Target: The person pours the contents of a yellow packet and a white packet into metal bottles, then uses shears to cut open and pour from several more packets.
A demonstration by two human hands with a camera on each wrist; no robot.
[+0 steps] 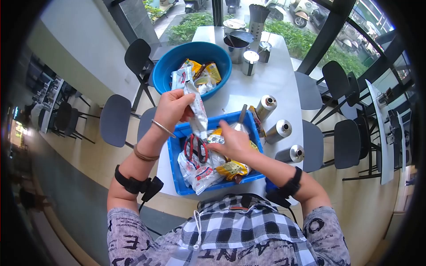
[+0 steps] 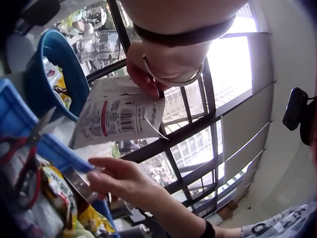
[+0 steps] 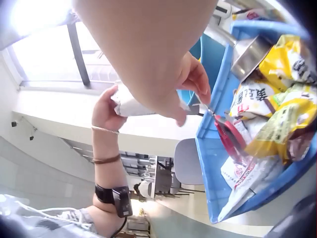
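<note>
My left hand (image 1: 174,106) pinches a white printed packet (image 2: 121,113) by one end and holds it up over the far left side of a blue crate (image 1: 179,179). A barcode shows on the packet in the left wrist view. Over the crate hovers my right hand (image 1: 235,141), its fingers loosely bent with nothing between them. Beside it, scissors (image 3: 230,136) with red and black handles lie on the bags, blades pointing toward the held packet. White bags (image 1: 206,177) and yellow bags (image 1: 233,169) fill the crate. A metal scoop (image 3: 251,55) lies at its far right corner.
Beyond the crate stands a blue tub (image 1: 160,66) holding more packets and a small clear cup. Several metal bottles (image 1: 278,131) line the table's right side. Metal canisters (image 1: 250,63) stand at the far end of the white table (image 1: 277,73). Grey chairs (image 1: 116,120) flank it.
</note>
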